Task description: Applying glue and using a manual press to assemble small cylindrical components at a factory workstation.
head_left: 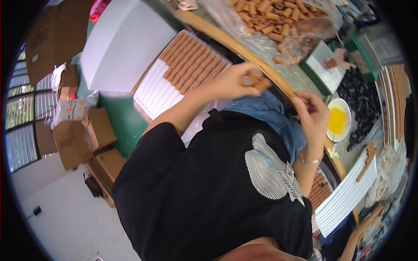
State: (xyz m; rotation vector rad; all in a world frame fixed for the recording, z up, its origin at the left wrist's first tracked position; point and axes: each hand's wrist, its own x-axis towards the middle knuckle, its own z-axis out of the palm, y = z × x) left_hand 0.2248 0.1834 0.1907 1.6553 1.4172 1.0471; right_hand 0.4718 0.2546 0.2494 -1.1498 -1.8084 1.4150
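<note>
My left hand (237, 81) is closed around short brown tubes (261, 84), one of them with its round end showing. Beside the wooden table edge, my right hand (312, 114) has its thumb and fingers pinched together. Whatever lies between those fingertips is too small or hidden to make out. A white ridged tray (150, 93) lies past my left forearm, with rows of brown tubes (191, 61) in part of its grooves. To the right of my right hand stands a white bowl (347, 114) with something yellow in it.
A heap of loose brown tubes (272, 17) lies in clear plastic at the back. Black small parts (359, 100) cover the bench near a green box (313, 69). Another ridged tray (348, 198) is at right, near another person's arm (363, 228). Cardboard boxes (100, 126) stand at left.
</note>
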